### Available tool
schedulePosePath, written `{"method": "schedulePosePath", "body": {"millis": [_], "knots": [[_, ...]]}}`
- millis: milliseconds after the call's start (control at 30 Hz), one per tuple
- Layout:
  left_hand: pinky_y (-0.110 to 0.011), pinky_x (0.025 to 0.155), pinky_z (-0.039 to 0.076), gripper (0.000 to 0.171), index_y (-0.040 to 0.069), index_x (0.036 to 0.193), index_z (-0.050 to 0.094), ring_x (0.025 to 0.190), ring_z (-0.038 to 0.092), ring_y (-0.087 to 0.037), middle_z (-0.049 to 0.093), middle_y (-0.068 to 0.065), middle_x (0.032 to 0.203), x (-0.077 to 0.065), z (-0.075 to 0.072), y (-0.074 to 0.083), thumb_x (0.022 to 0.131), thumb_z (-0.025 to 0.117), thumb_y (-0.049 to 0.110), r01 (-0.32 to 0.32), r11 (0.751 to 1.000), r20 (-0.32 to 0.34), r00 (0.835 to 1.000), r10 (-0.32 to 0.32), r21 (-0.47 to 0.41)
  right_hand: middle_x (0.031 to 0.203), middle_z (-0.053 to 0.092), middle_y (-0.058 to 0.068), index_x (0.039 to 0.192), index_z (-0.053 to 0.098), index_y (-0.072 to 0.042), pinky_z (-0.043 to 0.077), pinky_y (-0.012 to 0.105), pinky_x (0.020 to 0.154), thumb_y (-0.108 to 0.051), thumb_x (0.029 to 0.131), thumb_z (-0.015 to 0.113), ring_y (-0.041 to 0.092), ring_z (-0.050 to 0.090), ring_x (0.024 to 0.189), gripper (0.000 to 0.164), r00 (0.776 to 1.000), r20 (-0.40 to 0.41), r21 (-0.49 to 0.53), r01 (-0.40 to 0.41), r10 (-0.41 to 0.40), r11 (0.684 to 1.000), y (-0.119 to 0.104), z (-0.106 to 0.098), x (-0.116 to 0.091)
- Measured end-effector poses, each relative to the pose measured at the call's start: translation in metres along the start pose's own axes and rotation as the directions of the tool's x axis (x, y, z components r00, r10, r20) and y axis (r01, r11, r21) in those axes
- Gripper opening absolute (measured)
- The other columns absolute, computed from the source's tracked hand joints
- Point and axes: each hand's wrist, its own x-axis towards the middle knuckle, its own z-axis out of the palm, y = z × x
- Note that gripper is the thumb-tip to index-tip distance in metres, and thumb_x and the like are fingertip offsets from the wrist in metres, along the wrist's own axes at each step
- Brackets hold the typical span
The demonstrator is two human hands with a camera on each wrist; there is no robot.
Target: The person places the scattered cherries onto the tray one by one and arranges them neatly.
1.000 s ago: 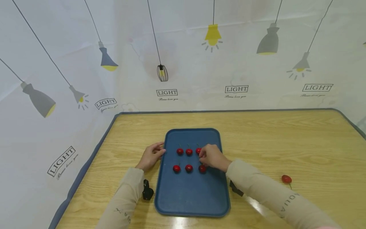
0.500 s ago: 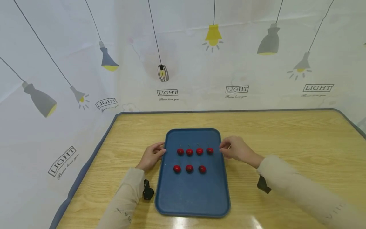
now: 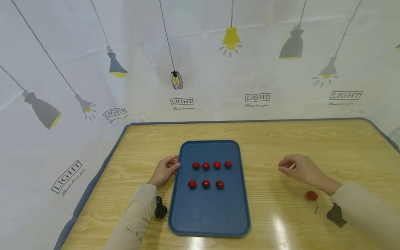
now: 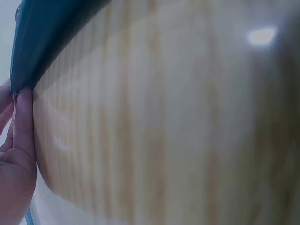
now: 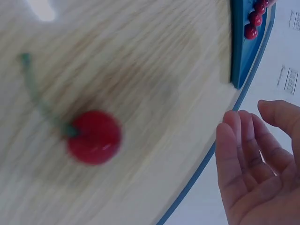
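A blue tray (image 3: pixel 208 215) lies on the wooden table with two rows of red cherries on it. The far row includes a cherry (image 3: pixel 228 164) at its right end; three more, such as the middle cherry (image 3: pixel 205 184), form the near row. My left hand (image 3: pixel 164 171) holds the tray's left rim, its fingertips meeting at the edge in the left wrist view. Over the table to the right of the tray, my right hand (image 3: pixel 298 168) has loosely bent fingers and nothing in it. A loose cherry (image 5: pixel 95 137) with a green stem lies on the table below that hand.
Black wrist devices sit by each forearm, a left one (image 3: pixel 160 208) and a right one (image 3: pixel 336 215). The wooden table (image 3: pixel 275 139) has a dark blue edge, and a white sheet (image 3: pixel 212 73) printed with lamps hangs behind it.
My right hand set a fourth cherry at the right end of the far row, let go, and moved right toward the loose cherry. My left hand stayed at the tray.
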Motion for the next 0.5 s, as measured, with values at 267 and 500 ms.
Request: {"method": "schedulePosePath", "body": {"millis": [267,500], "knots": [[-0.028,0.069,0.052,0.042,0.0,0.128,0.045,0.079,0.055,-0.016,0.053,-0.015,0.096,-0.001,0.0,0.002,0.088,0.055,0.007,-0.007,1.0,-0.007,1.0,0.007,-0.009,0.082,0.061,0.003,0.091,0.064,0.002,0.048,0.022,0.058,-0.011,0.083,0.062,0.007,0.054,0.07,0.015,0.999,-0.03,-0.02,0.026,-0.026,0.999,0.034,-0.009,-0.032],[-0.028,0.068,0.052,0.041,0.0,0.127,0.046,0.077,0.055,-0.015,0.054,-0.015,0.095,-0.002,0.001,0.004,0.087,0.055,0.006,0.001,1.0,-0.014,1.0,-0.001,-0.002,0.086,0.06,0.011,0.091,0.061,0.004,0.049,0.022,0.055,-0.01,0.081,0.063,0.007,0.058,0.066,0.016,0.998,0.037,0.108,-0.062,0.058,0.992,0.053,-0.01,-0.055]]}}
